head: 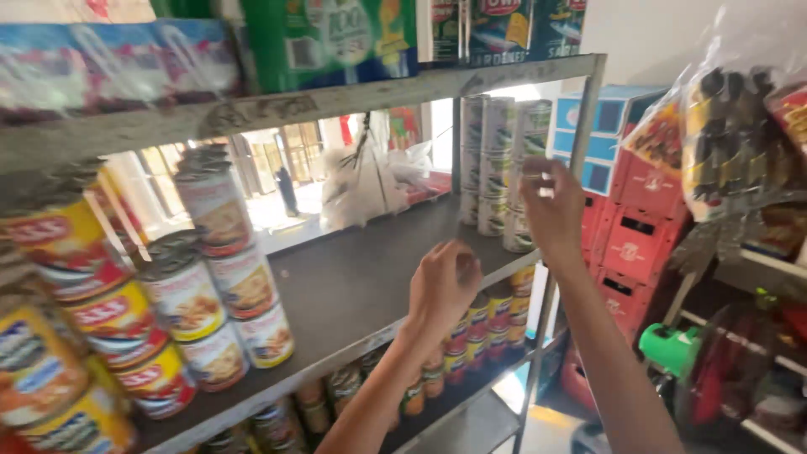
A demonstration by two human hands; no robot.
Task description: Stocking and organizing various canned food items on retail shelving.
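Head view: right hand (552,204) raised at the stacked tins (498,172) on the shelf's (353,277) right end, fingers slightly apart, blurred — contact unclear. Left hand (443,284) hovers empty, fingers curled loosely. Tins likely rigid, weighty, slick-labelled — best gripped round the side wall. Dark metal shelf; red crates (639,231) behind.
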